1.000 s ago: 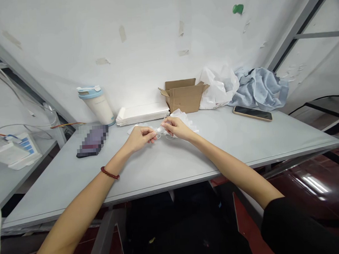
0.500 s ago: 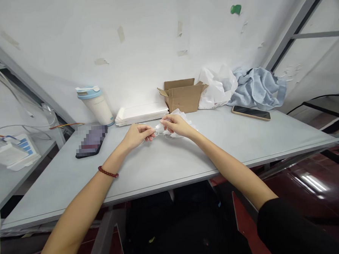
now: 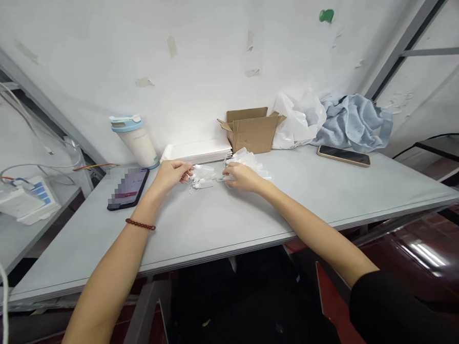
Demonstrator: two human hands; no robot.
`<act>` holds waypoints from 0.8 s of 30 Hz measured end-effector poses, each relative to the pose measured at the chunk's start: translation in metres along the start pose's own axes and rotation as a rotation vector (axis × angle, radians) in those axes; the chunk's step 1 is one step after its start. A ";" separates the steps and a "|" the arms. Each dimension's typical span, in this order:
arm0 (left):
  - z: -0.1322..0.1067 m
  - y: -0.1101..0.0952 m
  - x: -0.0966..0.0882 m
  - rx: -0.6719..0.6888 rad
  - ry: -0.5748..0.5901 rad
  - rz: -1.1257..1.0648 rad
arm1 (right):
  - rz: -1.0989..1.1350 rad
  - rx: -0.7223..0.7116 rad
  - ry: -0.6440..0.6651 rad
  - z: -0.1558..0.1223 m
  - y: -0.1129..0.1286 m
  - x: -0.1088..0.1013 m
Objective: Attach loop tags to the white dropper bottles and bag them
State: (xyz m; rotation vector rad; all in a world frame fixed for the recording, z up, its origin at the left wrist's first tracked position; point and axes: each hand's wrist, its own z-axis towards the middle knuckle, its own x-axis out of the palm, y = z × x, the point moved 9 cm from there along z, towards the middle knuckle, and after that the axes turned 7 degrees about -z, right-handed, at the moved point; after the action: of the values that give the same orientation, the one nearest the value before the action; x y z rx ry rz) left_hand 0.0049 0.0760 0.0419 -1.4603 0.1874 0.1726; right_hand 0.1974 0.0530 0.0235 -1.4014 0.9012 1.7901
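Note:
My left hand [image 3: 172,174] is at the left end of a small pile of whitish, translucent tube-like pieces [image 3: 203,174] with thin strings. Its thumb and forefinger are pinched together; whatever lies between them is too small to make out. My right hand [image 3: 242,176] rests at the near left edge of a second heap of similar translucent pieces [image 3: 248,158]. Its fingers are bent and closed at the heap's edge, with a small whitish bit showing by the fingertips. The palm hides part of this heap. The two hands are apart, with the small pile between them.
Behind the hands lie a stack of white flat sheets or envelopes [image 3: 197,150] and an open cardboard box [image 3: 252,135]. A tumbler [image 3: 137,143] and phone [image 3: 128,189] stand left; a plastic bag [image 3: 298,119], blue cloth [image 3: 352,122] and second phone [image 3: 344,155] lie right.
My hands were close together over a small white piece with a string. The left hand has moved left, baring the small pile, and the right hand has moved slightly down and right to the heap.

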 end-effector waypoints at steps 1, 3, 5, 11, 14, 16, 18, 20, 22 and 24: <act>0.002 0.003 -0.001 -0.009 -0.012 0.012 | -0.036 0.010 -0.001 0.000 0.000 0.000; 0.004 0.009 -0.004 -0.036 -0.038 0.059 | -0.098 0.033 0.004 0.000 -0.002 0.000; 0.006 0.016 -0.006 -0.073 -0.043 0.149 | -0.112 0.032 0.034 0.001 -0.003 0.004; 0.002 0.000 -0.001 0.125 -0.074 0.669 | 0.016 -0.001 0.034 0.003 0.002 0.009; -0.004 -0.013 0.006 0.245 -0.085 0.711 | 0.094 -0.002 -0.022 0.003 0.002 0.005; -0.007 -0.018 0.012 0.268 -0.049 0.647 | 0.182 0.002 -0.076 0.003 0.000 -0.001; -0.009 -0.018 0.019 0.261 0.025 0.546 | 0.280 0.021 -0.139 0.003 -0.004 -0.009; -0.011 -0.017 0.027 0.239 0.098 0.442 | 0.378 0.051 -0.195 0.002 -0.007 -0.015; -0.013 -0.015 0.033 0.223 0.157 0.356 | 0.472 0.079 -0.224 0.000 -0.009 -0.020; -0.015 -0.014 0.038 0.212 0.204 0.294 | 0.542 0.098 -0.230 -0.001 -0.009 -0.023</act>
State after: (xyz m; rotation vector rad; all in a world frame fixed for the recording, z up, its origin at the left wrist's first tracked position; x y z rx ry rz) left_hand 0.0447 0.0598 0.0451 -1.2325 0.5714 0.2340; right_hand 0.2097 0.0542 0.0446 -0.9129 1.3068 2.2086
